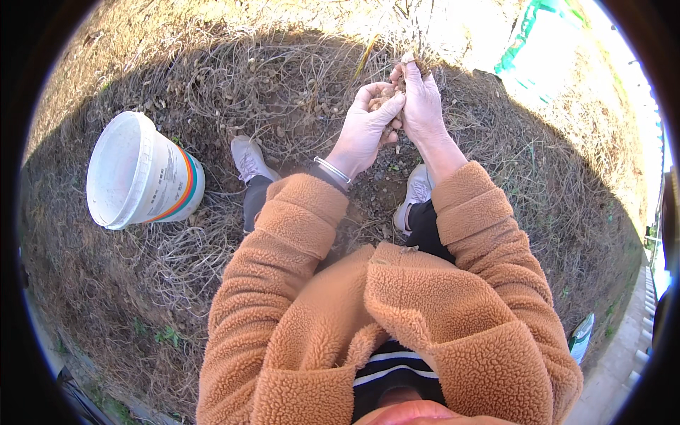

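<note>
Both hands meet in front of me, low over the ground. My left hand [360,134], with a pale bangle at its wrist, is closed around several peanuts [384,98] in their shells. Against it, my right hand [426,112] is closed on a dry peanut plant [421,48]. Its thin brown stalks stick out beyond the fingers toward the bright ground. Some of the peanuts lie between the two hands, and the palms hide part of them. Whether a few still hang on the plant I cannot make out.
A white bucket [164,183] with coloured stripes stands tilted-looking at my left. Dry vines and scattered peanuts [280,85] cover the soil around my shoes [249,159]. A white and green sack [538,60] lies at the far right, and a small packet [581,338] near right.
</note>
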A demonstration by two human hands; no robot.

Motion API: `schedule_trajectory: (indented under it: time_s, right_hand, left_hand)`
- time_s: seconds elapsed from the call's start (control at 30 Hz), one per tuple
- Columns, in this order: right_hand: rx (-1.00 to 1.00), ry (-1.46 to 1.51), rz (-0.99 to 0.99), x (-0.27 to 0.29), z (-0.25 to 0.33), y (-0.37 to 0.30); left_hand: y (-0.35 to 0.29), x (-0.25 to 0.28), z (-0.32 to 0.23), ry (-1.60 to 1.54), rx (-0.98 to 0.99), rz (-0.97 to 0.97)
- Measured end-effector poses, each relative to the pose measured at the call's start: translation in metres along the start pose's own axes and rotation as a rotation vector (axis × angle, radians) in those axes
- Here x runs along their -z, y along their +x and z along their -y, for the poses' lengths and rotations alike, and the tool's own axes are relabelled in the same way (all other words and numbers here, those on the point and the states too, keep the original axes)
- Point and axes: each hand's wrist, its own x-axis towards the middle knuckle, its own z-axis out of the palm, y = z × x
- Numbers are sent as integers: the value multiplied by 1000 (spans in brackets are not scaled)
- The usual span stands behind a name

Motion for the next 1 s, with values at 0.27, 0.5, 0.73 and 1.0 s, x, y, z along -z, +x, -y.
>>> schedule_trajectory:
  time_s: [0.27,0.5,0.73,1.0]
  right_hand:
    - [-78,-97,153,5,9,0]
    - [-63,-100,122,8,12,-2]
    - [-176,101,132,14,0,6]
    - [-292,87,-80,18,-18,10]
  left_hand:
    - [6,6,-10,-16,97,10]
    - [5,6,-13,-156,156,49]
    - [5,10,-8,-232,203,126]
    - [3,5,3,-162,136,55]
